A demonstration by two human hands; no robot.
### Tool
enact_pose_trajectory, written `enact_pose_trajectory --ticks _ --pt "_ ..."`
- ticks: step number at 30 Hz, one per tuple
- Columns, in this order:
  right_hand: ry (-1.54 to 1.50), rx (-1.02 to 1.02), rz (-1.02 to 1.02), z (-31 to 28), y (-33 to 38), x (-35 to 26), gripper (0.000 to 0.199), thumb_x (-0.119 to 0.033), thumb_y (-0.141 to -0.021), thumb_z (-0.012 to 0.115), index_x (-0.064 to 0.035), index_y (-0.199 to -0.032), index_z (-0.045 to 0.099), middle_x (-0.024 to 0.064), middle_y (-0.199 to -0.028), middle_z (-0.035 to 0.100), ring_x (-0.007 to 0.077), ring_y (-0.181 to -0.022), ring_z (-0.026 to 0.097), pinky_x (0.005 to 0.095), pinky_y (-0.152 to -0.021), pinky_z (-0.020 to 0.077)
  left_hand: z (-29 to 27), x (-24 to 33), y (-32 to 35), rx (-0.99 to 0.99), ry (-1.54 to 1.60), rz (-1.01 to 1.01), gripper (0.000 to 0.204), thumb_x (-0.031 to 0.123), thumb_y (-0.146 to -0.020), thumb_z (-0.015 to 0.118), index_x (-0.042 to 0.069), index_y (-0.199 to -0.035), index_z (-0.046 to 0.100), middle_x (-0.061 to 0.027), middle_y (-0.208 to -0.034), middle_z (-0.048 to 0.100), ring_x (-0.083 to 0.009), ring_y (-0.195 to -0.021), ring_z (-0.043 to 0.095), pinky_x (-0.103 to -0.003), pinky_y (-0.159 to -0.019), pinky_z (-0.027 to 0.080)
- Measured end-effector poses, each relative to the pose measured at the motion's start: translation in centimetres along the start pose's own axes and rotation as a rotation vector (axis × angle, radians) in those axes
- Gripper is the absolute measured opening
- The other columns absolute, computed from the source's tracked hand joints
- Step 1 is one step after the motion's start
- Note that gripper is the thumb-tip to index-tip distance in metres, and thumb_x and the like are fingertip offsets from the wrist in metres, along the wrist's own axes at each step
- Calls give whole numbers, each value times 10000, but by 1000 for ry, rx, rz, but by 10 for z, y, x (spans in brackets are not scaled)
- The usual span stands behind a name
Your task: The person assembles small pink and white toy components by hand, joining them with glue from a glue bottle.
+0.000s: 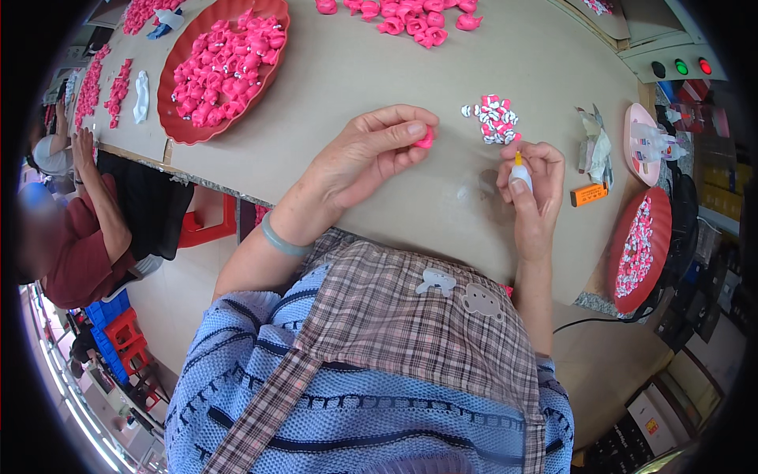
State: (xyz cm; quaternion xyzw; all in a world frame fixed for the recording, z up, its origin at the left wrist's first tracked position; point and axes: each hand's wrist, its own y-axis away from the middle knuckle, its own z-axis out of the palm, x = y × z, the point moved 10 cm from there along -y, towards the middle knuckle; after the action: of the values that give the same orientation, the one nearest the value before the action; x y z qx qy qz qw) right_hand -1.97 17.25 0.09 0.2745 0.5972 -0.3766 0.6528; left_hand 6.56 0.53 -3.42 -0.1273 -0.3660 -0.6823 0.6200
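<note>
Between the thumb and fingers of my left hand (367, 154) is a small bright pink piece (426, 137), mostly covered by the fingertips. My right hand (538, 189) grips a little white squeeze bottle (520, 173) with a yellow tip, held upright with the tip pointing away from me. Just beyond that tip lies a small heap of pink and white pieces with dark markings (495, 122). Farther off, a cluster of hollow-looking pink pieces (426, 22) is spread on the table (355, 71).
A red scalloped tray (167, 118) piled with pink pieces stands at the left. To the right are crumpled paper (596, 150), an orange box (589, 195), a pink dish (632, 150) with clear bottles, and a red tray (662, 237) of small pieces. A co-worker (87, 237) sits at left.
</note>
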Motion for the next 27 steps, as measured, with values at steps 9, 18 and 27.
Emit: enact_pose_trajectory --ticks 9,18,27 --pt "2 21 1 -5 4 -13 279 -4 -838 589 8 -1097 486 106 -1082 497 127 -765 580 199 -542 425 27 -3 6 -213 97 -10 315 67 -909 545 -10 -1214 523 -179 -1111 598 -152 -897 634 -221 -817 530" --pt "-114 177 -61 -3 5 -40 360 1 -811 665 19 -1135 510 194 -961 639 133 -655 599 192 -513 435 26 -10 7 -184 83 4 264 75 -907 557 -13 -1156 545 -194 -1125 589 -156 -905 634 -233 -812 534" --pt "222 165 -291 15 15 -66 429 -244 -913 594 40 -1216 485 170 -923 655 124 -660 601 198 -534 445 27 -13 8 -216 41 11 230 89 -912 551 7 -1127 569 -184 -1079 615 -163 -908 637 -248 -818 536"
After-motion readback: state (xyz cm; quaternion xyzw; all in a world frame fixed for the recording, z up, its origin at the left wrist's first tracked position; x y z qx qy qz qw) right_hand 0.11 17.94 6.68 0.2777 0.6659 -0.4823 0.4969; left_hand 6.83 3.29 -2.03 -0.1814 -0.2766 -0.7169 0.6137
